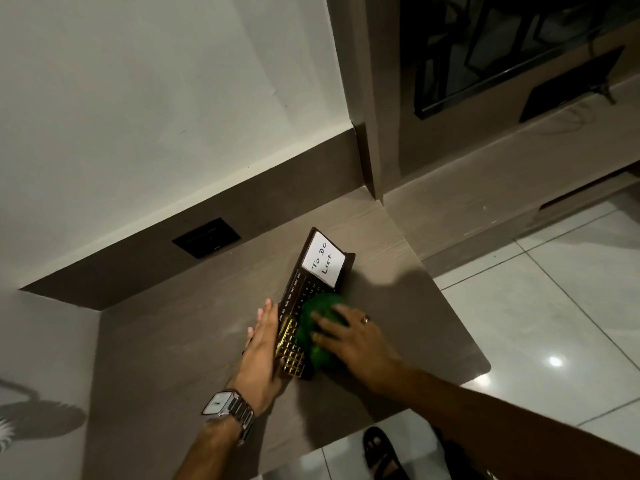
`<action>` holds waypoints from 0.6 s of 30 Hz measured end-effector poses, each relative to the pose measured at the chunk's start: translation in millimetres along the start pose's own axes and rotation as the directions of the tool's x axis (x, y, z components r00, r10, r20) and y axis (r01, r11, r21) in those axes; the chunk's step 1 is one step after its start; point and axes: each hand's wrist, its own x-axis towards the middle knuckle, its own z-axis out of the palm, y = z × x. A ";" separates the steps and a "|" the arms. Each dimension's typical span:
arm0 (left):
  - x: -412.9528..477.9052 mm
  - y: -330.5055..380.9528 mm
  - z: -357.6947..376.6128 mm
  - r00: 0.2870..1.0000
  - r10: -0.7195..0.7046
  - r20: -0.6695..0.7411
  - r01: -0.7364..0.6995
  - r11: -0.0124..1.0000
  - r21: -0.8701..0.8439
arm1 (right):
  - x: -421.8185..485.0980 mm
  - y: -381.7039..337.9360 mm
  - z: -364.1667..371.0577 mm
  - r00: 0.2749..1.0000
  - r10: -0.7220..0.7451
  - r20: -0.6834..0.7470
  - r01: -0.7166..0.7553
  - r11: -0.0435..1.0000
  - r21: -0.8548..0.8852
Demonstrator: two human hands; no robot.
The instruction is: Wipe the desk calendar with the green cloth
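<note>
1. The desk calendar (pixel 304 306) lies flat on the counter (pixel 180 341), its long side running from near-left to far-right, with a white "To Do List" note (pixel 323 263) at its far end and a gold grid at its near end.
2. The left hand (pixel 261 355) rests flat against the calendar's left edge, fingers (pixel 265 313) straight and together, bracing it rather than gripping.
3. The right hand (pixel 349 336) presses the green cloth (pixel 317 327) onto the calendar's middle, its fingers spread over the bunched fabric.
4. The calendar looks stiff and fairly light, so I judge it could slide on the smooth counter; the brace at the side edge seems the right hold.
5. The cloth is soft and bunches easily; pressing from above with a broad palm should keep it in contact.
6. The paper note looks loose-edged and may lift or crease if wiped hard.
</note>
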 end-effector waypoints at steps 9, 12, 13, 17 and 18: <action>0.3 -3.9 1.1 0.999 -0.019 0.028 0.019 1.000 0.021 | 9.0 14.4 -19.7 0.973 0.223 -0.061 -0.225 0.974 -0.021; 3.4 -4.4 0.4 1.000 -0.004 0.024 0.003 1.000 0.012 | 9.9 -20.2 -25.3 0.993 0.025 -0.117 -0.005 0.986 0.167; 5.7 -4.5 0.8 1.000 -0.002 0.015 0.002 1.000 0.018 | 20.3 -17.0 -31.0 0.982 0.056 -0.182 -0.023 0.983 0.181; 4.4 -5.4 3.6 1.000 -0.016 0.021 0.015 1.000 0.014 | 27.6 13.9 -30.4 0.918 0.373 -0.131 -0.361 0.927 0.104; 3.1 -5.8 3.9 1.000 -0.019 0.022 0.019 1.000 0.007 | 18.6 11.6 -21.7 0.916 0.389 -0.099 -0.380 0.920 0.094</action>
